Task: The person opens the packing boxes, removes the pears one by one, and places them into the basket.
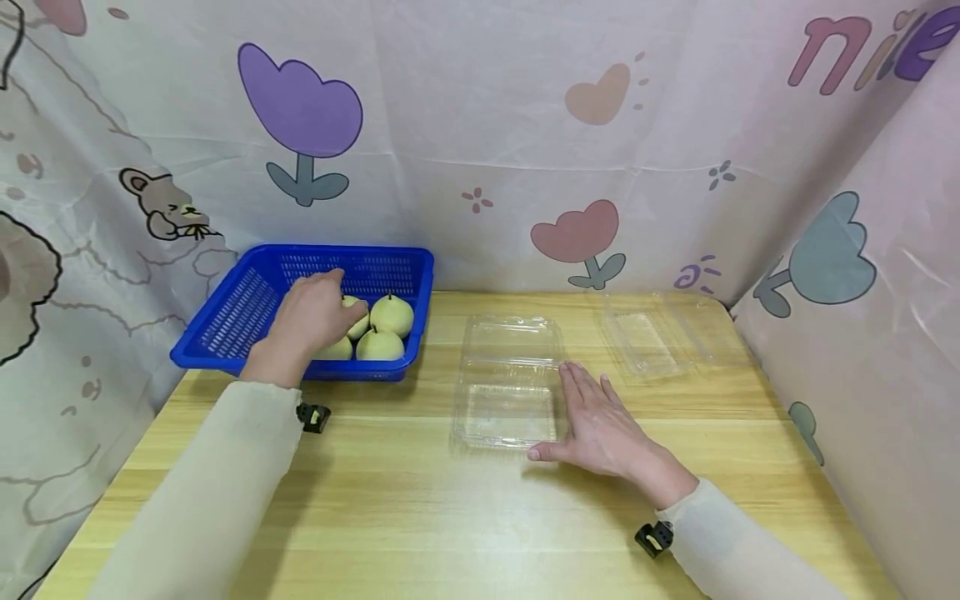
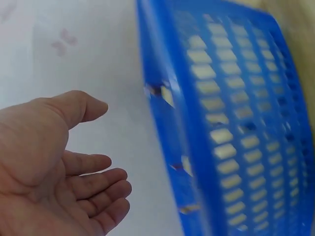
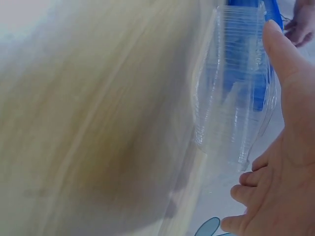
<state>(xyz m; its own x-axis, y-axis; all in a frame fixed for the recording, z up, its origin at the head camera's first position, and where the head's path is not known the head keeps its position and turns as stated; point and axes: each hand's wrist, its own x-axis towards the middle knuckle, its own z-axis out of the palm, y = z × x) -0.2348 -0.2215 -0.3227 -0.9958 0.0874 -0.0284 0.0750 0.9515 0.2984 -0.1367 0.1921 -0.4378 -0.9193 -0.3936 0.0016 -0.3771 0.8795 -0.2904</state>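
Several pale yellow-green pears (image 1: 392, 316) lie in the right part of a blue plastic basket (image 1: 418, 287). Over the basket is my left hand (image 1: 311, 312), fingers loosely bent and holding nothing, hiding part of the fruit. The left wrist view shows this hand (image 2: 74, 167) with thumb and fingers apart, above the slotted basket wall (image 2: 231, 118). A clear plastic clamshell box (image 1: 510, 408) lies opened flat on the table, its lid part toward the back. My right hand (image 1: 600, 425) lies along the box's right side, fingers extended, thumb near its front corner.
More clear plastic packaging (image 1: 648, 337) lies at the table's back right, faint against the wood. The wooden table (image 1: 420, 517) is bounded by a printed curtain (image 1: 465, 108) at the back and both sides. The basket stands at the back left.
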